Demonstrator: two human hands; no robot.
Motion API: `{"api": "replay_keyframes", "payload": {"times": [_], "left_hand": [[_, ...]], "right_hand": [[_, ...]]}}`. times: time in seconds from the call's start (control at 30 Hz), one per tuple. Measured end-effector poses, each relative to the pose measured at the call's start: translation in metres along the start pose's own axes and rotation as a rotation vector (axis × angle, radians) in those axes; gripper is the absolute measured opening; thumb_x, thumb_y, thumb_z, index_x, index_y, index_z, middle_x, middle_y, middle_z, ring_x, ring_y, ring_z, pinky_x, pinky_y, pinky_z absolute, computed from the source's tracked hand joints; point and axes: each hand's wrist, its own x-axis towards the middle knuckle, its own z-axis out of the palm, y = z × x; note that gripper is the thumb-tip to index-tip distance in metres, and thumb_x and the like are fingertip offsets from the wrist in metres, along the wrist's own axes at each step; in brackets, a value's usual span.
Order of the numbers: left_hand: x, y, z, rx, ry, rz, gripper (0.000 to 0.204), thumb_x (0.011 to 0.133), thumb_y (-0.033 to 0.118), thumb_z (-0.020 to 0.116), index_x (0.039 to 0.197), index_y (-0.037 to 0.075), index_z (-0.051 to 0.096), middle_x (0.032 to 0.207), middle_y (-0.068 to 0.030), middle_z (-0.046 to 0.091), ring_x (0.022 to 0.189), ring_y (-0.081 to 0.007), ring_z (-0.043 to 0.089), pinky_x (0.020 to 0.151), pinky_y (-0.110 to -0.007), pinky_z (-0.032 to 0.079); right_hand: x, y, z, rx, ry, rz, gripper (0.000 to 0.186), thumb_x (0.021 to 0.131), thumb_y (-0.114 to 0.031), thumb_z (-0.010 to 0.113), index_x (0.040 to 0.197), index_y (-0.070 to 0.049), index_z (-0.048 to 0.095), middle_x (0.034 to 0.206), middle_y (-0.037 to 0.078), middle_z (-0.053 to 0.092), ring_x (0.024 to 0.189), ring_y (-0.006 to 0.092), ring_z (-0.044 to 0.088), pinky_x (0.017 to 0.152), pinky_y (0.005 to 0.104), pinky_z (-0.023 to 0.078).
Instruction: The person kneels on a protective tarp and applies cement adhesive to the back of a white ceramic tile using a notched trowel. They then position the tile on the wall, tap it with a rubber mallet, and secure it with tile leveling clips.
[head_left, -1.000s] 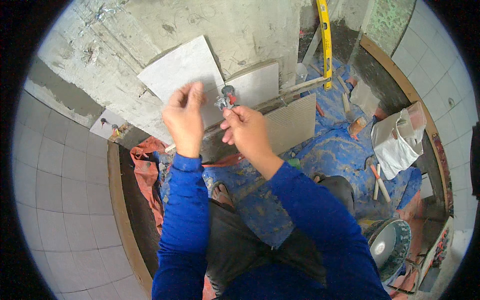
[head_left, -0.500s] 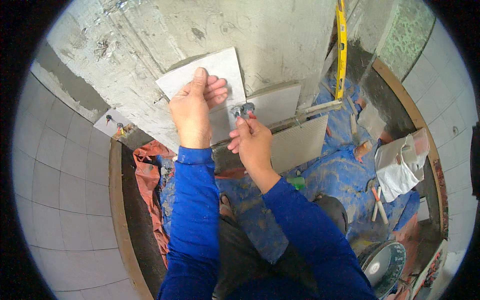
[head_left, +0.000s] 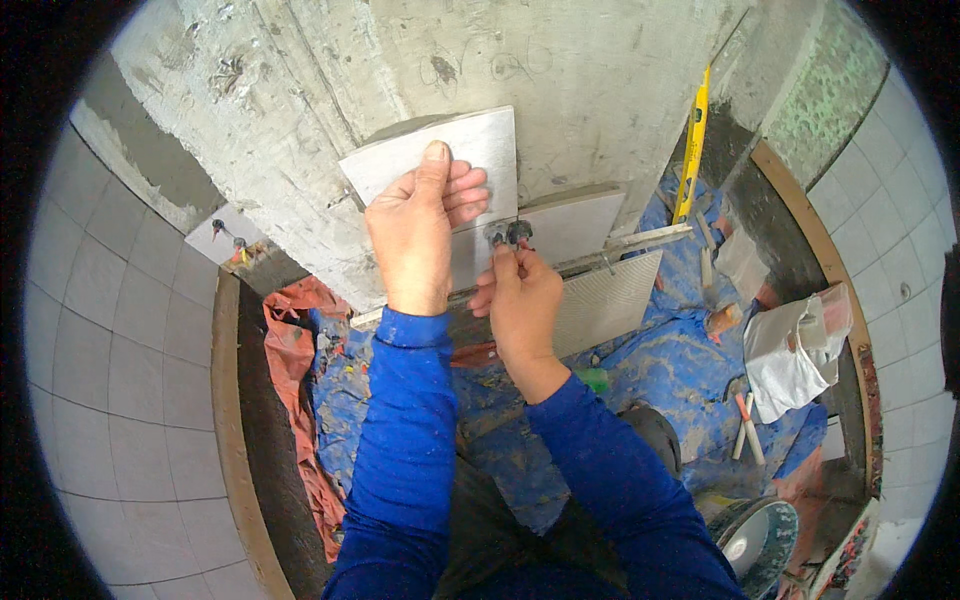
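Note:
A pale grey wall tile (head_left: 490, 145) stands tilted against the bare concrete wall. My left hand (head_left: 412, 235) lies over its face, thumb upright against it and fingers curled in, holding it. Below is a second row of pale tile (head_left: 575, 222). Two dark, round pipe or conduit ends (head_left: 519, 232) poke out at the joint, with a bit of red beside them. My right hand (head_left: 525, 300) is closed in a pinch at the left one; its fingertips hide what they hold.
A yellow spirit level (head_left: 692, 145) leans upright at the right. A ribbed-back tile (head_left: 610, 300) stands below the ledge. Blue sheeting (head_left: 660, 385) covers the floor, with a hammer-like tool (head_left: 748, 428), a white sack (head_left: 795, 350) and a bucket (head_left: 765, 545). An orange sheet (head_left: 290, 370) lies left.
The whole view has shifted, so the wall and both hands sit further right and slightly lower. My left hand stays on the tile, and my right hand stays pinched at the dark ends.

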Motion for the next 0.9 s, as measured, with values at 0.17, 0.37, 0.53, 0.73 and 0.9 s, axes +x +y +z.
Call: {"api": "replay_keyframes", "payload": {"times": [0.17,0.37,0.53,0.73,0.9], "left_hand": [[0.001,-0.001,-0.001,-0.009,-0.007,-0.009,0.044,0.103,0.037,0.068,0.105,-0.008,0.070,0.098,-0.0207,0.077,0.081,-0.0225,0.074,0.073,-0.033,0.061],[-0.018,-0.026,-0.006,-0.022,0.094,-0.018,0.034,0.106,0.031,0.062,0.094,-0.001,0.068,0.083,-0.0077,0.070,0.072,-0.0145,0.065,0.066,-0.029,0.054],[-0.064,-0.057,-0.004,0.019,0.124,-0.105,0.025,0.107,0.027,0.059,0.102,0.003,0.062,0.084,-0.0013,0.061,0.080,-0.0121,0.056,0.073,-0.029,0.047],[-0.080,-0.085,0.003,-0.261,0.148,-0.384,0.025,0.109,0.028,0.053,0.115,0.005,0.062,0.110,-0.0065,0.065,0.097,-0.0171,0.060,0.086,-0.033,0.048],[-0.054,-0.098,-0.004,-0.444,0.078,-0.513,0.031,0.110,0.033,0.047,0.118,0.010,0.065,0.115,-0.0053,0.070,0.102,-0.0216,0.065,0.094,-0.038,0.052]], "right_hand": [[0.016,-0.014,0.000,0.046,-0.024,0.045,0.033,0.105,-0.021,0.058,0.094,0.009,0.066,0.072,0.014,0.067,0.050,0.0210,0.067,0.042,0.0327,0.054],[0.021,-0.027,-0.028,-0.373,-0.169,-0.085,0.026,0.100,-0.021,0.064,0.097,0.005,0.067,0.072,0.015,0.069,0.055,0.0277,0.070,0.051,0.0405,0.057],[0.021,-0.037,-0.033,-1.054,-0.066,-0.684,0.031,0.089,-0.028,0.076,0.097,0.000,0.065,0.080,0.020,0.071,0.071,0.0400,0.071,0.063,0.0496,0.057],[0.035,-0.048,-0.031,-1.234,-0.221,-0.723,0.029,0.089,-0.031,0.074,0.090,-0.003,0.065,0.085,0.020,0.072,0.080,0.0433,0.071,0.068,0.0524,0.056],[0.033,-0.038,-0.031,-1.168,-0.242,-0.728,0.024,0.090,-0.027,0.073,0.095,-0.004,0.067,0.089,0.019,0.074,0.080,0.0421,0.073,0.069,0.0515,0.058]]}}
